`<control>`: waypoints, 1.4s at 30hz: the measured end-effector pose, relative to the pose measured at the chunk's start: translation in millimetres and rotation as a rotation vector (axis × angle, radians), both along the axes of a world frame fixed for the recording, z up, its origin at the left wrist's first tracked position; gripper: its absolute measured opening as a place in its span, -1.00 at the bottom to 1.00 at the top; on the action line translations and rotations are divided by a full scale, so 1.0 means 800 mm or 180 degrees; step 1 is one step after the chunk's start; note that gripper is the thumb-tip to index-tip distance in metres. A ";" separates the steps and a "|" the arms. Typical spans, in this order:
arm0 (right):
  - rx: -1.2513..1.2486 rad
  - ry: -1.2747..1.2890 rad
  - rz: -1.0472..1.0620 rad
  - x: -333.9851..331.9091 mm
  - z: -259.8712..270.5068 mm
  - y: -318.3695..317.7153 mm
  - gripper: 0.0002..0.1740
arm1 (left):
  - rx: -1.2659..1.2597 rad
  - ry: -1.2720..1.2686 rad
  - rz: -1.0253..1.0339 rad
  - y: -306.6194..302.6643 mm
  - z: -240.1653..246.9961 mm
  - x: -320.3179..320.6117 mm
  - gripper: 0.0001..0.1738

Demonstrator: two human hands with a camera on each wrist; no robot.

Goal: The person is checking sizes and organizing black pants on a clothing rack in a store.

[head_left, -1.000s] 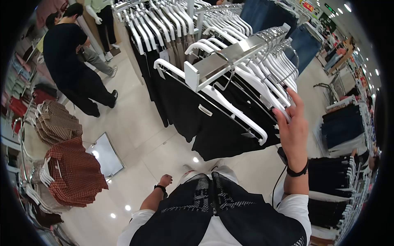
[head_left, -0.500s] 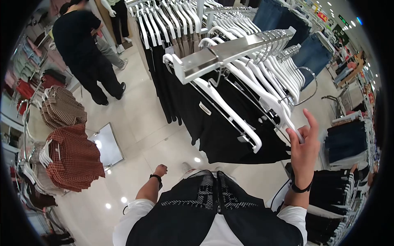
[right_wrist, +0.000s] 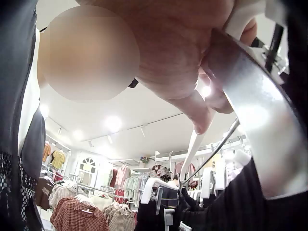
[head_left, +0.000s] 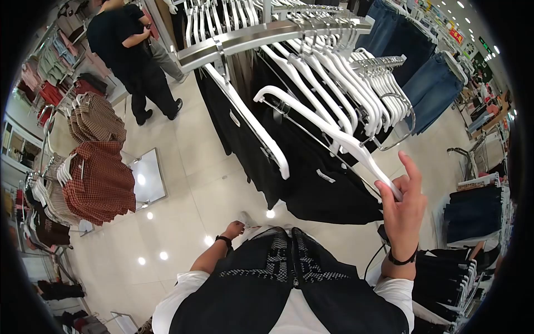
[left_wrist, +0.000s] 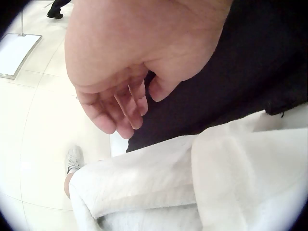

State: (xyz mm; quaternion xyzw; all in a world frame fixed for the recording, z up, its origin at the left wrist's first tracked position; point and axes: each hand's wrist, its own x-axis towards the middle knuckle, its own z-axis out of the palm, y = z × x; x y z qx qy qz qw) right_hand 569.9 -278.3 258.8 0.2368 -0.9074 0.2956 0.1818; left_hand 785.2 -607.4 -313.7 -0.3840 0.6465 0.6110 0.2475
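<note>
My right hand (head_left: 405, 209) pinches the near end of a white clip hanger (head_left: 311, 117) between thumb and fingers, with the index finger pointing up. From that hanger hangs a black garment (head_left: 328, 201) with a small white label. A second white hanger (head_left: 250, 122) with black clothing hangs to its left, apart from it. Both are below a metal rail (head_left: 250, 41) crowded with more white hangers. Low beside the body, my left hand (head_left: 235, 229) hangs loosely; in the left wrist view, its relaxed fingers (left_wrist: 108, 122) hold nothing.
Checked red shirts (head_left: 100, 181) hang on a rack at the left, near a floor mirror (head_left: 149, 175). A person in black (head_left: 130, 61) stands at the back left. Jeans (head_left: 431, 97) hang behind the rail, and dark clothes (head_left: 473, 214) line the right side.
My right hand has drawn the hanger toward me and away from its neighbours, so its length and the black garment show more. The front hanger now sits further left. The view has shifted.
</note>
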 end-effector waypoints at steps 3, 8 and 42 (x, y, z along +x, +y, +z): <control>0.0009 0.0094 0.0065 -0.004 -0.007 0.029 -0.30 | -0.0052 -0.0012 -0.0018 0.021 -0.013 0.013 -0.65; 0.0046 0.0058 0.0190 -0.009 -0.013 0.065 -0.31 | -0.0086 -0.0235 0.0162 0.062 -0.025 0.051 -0.65; 0.0458 0.1295 0.0475 -0.021 -0.011 0.095 -0.31 | -0.0893 0.3191 -0.1146 0.124 0.390 -0.170 -0.10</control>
